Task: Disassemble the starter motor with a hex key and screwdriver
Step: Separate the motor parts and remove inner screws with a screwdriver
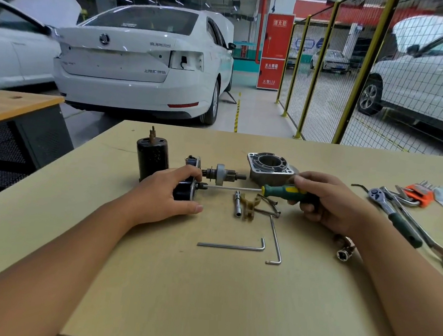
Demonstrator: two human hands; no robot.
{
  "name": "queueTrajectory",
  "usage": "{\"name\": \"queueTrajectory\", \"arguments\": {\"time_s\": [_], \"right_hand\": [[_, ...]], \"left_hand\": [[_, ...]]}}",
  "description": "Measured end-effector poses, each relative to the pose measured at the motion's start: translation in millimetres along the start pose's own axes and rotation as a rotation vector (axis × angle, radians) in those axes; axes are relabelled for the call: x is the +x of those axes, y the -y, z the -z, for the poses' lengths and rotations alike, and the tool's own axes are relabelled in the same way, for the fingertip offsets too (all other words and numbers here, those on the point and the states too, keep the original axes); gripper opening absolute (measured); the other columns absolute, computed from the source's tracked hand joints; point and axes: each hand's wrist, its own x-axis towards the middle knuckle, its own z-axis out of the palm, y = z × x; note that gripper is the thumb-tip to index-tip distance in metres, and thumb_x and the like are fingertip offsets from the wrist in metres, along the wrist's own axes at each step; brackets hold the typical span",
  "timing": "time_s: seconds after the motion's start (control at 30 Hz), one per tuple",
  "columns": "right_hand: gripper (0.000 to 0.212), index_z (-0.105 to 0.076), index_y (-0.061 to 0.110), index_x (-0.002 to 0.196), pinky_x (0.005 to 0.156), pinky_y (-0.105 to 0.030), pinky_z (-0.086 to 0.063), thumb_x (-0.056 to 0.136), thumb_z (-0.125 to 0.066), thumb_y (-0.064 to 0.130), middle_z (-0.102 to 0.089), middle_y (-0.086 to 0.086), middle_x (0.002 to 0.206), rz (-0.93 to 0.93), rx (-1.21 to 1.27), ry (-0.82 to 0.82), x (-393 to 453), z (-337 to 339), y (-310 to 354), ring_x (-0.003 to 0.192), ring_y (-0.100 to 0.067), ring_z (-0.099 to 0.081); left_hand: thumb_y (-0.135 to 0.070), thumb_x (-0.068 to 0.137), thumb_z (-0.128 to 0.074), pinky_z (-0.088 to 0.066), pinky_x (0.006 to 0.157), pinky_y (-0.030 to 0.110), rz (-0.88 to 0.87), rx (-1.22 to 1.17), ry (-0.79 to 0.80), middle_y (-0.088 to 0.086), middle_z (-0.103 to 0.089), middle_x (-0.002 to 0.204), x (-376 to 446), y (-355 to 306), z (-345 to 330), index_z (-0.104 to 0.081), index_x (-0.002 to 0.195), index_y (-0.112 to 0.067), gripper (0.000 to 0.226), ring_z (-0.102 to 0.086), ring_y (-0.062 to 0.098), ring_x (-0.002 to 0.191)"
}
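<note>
Solenoid [184,190]: black cylinder lying on its side left of centre on the workbench [205,286], gripped by the left hand [169,194], fingers curled over and under it.
Screwdriver [279,192]: green-and-yellow handle held in the right hand [326,202], fingers wrapped round it; shaft level, tip pointing to 9 o'clock and meeting the solenoid's end face.
Motor body [152,158]: black, upright, at 11 o'clock from the solenoid, just beside it.
Armature shaft with pinion [222,172]: lying at 1 o'clock from the solenoid.
Aluminium housing [270,167]: at 12 o'clock from the screwdriver handle.
Socket extension [237,207], brown fork lever [249,206], loose bolts [269,206]: grouped at 6 o'clock below the shaft.
Two hex keys [235,246]: nearer the viewer, at 6 o'clock.
Ratchet [394,216], spanners [427,237], hex key set [419,194]: at 3 o'clock, well apart.
Socket [343,253]: beside the right wrist.
</note>
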Motion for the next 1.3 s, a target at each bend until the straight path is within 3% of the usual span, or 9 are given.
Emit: {"name": "queueTrajectory", "arguments": {"time_s": [0.17, 0.33, 0.43, 0.57, 0.77, 1.0, 1.07, 1.17, 1.3], "right_hand": [[0.046, -0.072, 0.013, 0.103, 0.053, -0.028, -0.048, 0.061, -0.089, 0.012, -0.063, -0.015, 0.098, 0.059, 0.188, 0.056, 0.8, 0.5, -3.6, 0.063, -0.018, -0.051], [0.043, -0.07, 0.015, 0.112, 0.042, -0.025, -0.041, 0.087, -0.069, 0.049, -0.071, -0.017, 0.088, -0.028, -0.031, 0.002, -0.8, -1.0, 0.4, 0.054, -0.015, -0.049], [0.032, -0.069, 0.011, 0.11, 0.044, -0.025, -0.042, 0.085, -0.076, 0.029, -0.066, -0.019, 0.091, 0.009, 0.024, 0.025, -0.6, 0.7, -0.4, 0.054, -0.016, -0.047], [0.045, -0.072, 0.013, 0.101, 0.05, -0.027, -0.045, 0.06, -0.086, 0.001, -0.062, -0.015, 0.091, 0.08, 0.212, 0.038, 2.0, -2.4, -4.8, 0.059, -0.018, -0.047], [0.049, -0.069, 0.012, 0.11, 0.042, -0.025, -0.039, 0.08, -0.074, 0.051, -0.07, -0.021, 0.087, 0.004, 0.014, -0.008, 1.0, -2.4, -0.2, 0.051, -0.016, -0.047], [0.037, -0.071, 0.014, 0.1, 0.049, -0.027, -0.045, 0.066, -0.083, 0.004, -0.063, -0.013, 0.089, 0.086, 0.183, 0.028, 2.6, -1.3, -5.2, 0.059, -0.017, -0.049], [0.028, -0.071, 0.013, 0.102, 0.046, -0.025, -0.043, 0.076, -0.08, 0.02, -0.066, -0.015, 0.09, 0.061, 0.136, 0.032, 0.8, -5.6, -2.5, 0.057, -0.016, -0.049], [0.041, -0.07, 0.014, 0.108, 0.04, -0.025, -0.039, 0.085, -0.07, 0.048, -0.071, -0.019, 0.087, 0.023, -0.038, -0.013, 0.0, -4.0, -0.5, 0.051, -0.015, -0.049], [0.034, -0.073, 0.015, 0.097, 0.044, -0.027, -0.044, 0.069, -0.087, 0.027, -0.066, -0.02, 0.093, 0.071, 0.028, 0.022, 1.1, 0.2, -2.6, 0.055, -0.016, -0.049]], "left_hand": [[-0.083, 0.066, -0.065, -0.052, 0.096, 0.041, -0.008, -0.001, 0.002, -0.022, -0.058, 0.123, 0.5, 0.4, -0.3, -0.046, 0.117, -0.065, 0.057, -0.056, 0.003, 0.109], [-0.08, 0.068, -0.067, -0.052, 0.093, 0.038, -0.018, -0.006, -0.008, -0.028, -0.056, 0.117, 0.2, 1.0, -0.3, -0.048, 0.116, -0.063, 0.055, -0.055, -0.003, 0.106], [-0.079, 0.068, -0.068, -0.053, 0.091, 0.038, -0.021, -0.013, -0.015, -0.029, -0.057, 0.111, 0.3, 1.0, -0.3, -0.048, 0.112, -0.064, 0.051, -0.057, -0.001, 0.101], [-0.079, 0.067, -0.067, -0.052, 0.09, 0.037, -0.023, -0.012, -0.015, -0.028, -0.057, 0.112, 0.7, 0.0, -0.5, -0.047, 0.112, -0.065, 0.051, -0.057, 0.0, 0.102], [-0.078, 0.067, -0.067, -0.05, 0.085, 0.034, -0.028, -0.016, -0.018, -0.028, -0.057, 0.11, 0.3, -0.4, -0.6, -0.048, 0.112, -0.063, 0.051, -0.057, -0.001, 0.1], [-0.079, 0.068, -0.067, -0.052, 0.087, 0.035, -0.03, -0.005, -0.018, -0.028, -0.057, 0.112, 1.1, 1.0, -0.9, -0.048, 0.114, -0.062, 0.053, -0.057, 0.0, 0.101], [-0.078, 0.068, -0.067, -0.052, 0.087, 0.035, -0.032, -0.005, -0.022, -0.029, -0.056, 0.111, 1.1, 1.0, -0.3, -0.048, 0.113, -0.062, 0.052, -0.057, -0.001, 0.1], [-0.078, 0.069, -0.067, -0.049, 0.085, 0.032, -0.04, -0.008, -0.019, -0.033, -0.055, 0.111, 0.6, 1.7, -0.6, -0.048, 0.114, -0.064, 0.051, -0.055, -0.005, 0.102], [-0.079, 0.071, -0.065, -0.05, 0.086, 0.032, -0.049, -0.001, -0.018, -0.037, -0.052, 0.11, -0.5, 2.2, -0.6, -0.046, 0.114, -0.067, 0.048, -0.054, -0.006, 0.103]]}}
